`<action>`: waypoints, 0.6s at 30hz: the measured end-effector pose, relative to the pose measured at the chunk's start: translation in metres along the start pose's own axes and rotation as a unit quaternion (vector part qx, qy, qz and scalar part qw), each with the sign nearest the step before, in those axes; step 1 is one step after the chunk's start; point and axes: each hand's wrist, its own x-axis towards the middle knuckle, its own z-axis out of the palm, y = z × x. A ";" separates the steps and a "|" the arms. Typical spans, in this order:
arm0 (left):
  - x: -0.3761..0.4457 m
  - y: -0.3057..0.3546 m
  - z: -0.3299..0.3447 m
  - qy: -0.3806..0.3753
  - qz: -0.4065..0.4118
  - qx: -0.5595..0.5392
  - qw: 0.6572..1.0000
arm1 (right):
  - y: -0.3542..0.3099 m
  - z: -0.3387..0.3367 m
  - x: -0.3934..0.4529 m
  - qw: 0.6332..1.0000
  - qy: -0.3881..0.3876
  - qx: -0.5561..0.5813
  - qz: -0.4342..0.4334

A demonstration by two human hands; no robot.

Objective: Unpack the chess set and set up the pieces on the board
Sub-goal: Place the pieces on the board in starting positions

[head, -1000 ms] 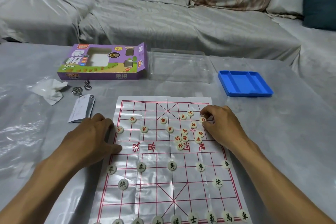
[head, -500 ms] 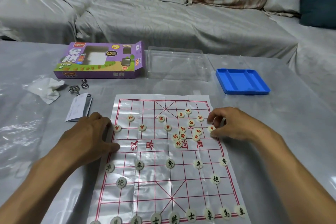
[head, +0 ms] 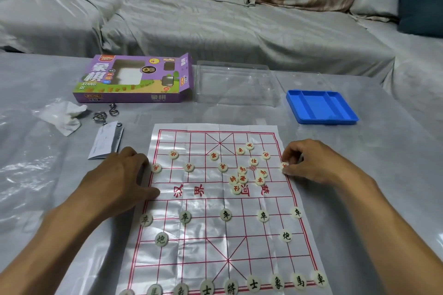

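A plastic xiangqi board [head: 206, 230] with red lines lies flat on the table. Black-lettered pieces [head: 226, 214] stand in rows on its near half. Red-lettered pieces sit on the far half, several in a loose pile [head: 242, 178] right of centre. My right hand [head: 309, 163] pinches a red piece [head: 284, 165] at the board's right edge. My left hand [head: 119, 175] rests curled on the board's left edge, beside another red piece [head: 156, 168], thumb lying on the board.
The purple game box [head: 134, 79] lies open at the back left, a clear plastic case [head: 235, 84] beside it and a blue tray [head: 321, 106] at the right. Crumpled tissue [head: 62, 115], metal ring puzzles [head: 103, 114] and a folded leaflet [head: 105, 141] lie left of the board.
My right hand has carried a red piece from the far right part of the board outward to the right edge line. My left hand has stayed in place.
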 end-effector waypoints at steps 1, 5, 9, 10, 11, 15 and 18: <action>0.000 0.000 0.000 -0.001 0.000 0.000 1.000 | -0.002 -0.002 -0.001 1.000 0.012 0.001 -0.003; 0.001 -0.002 0.001 0.000 -0.001 0.001 1.000 | -0.017 0.001 -0.005 0.997 0.059 0.014 -0.054; 0.002 -0.002 0.002 0.001 0.000 0.004 1.000 | -0.029 0.016 -0.007 0.994 0.039 0.002 -0.104; 0.002 -0.002 0.002 0.003 0.000 0.004 1.000 | -0.030 0.018 -0.007 0.993 0.035 -0.002 -0.110; 0.002 -0.003 0.002 0.003 0.001 0.004 1.000 | -0.031 0.020 -0.007 0.993 0.032 -0.006 -0.113; 0.002 -0.002 0.002 0.004 0.001 0.005 1.000 | -0.032 0.027 -0.006 0.992 0.035 -0.023 -0.119; 0.002 -0.002 0.003 0.004 0.000 0.003 1.000 | -0.032 0.028 -0.004 0.992 0.039 -0.023 -0.121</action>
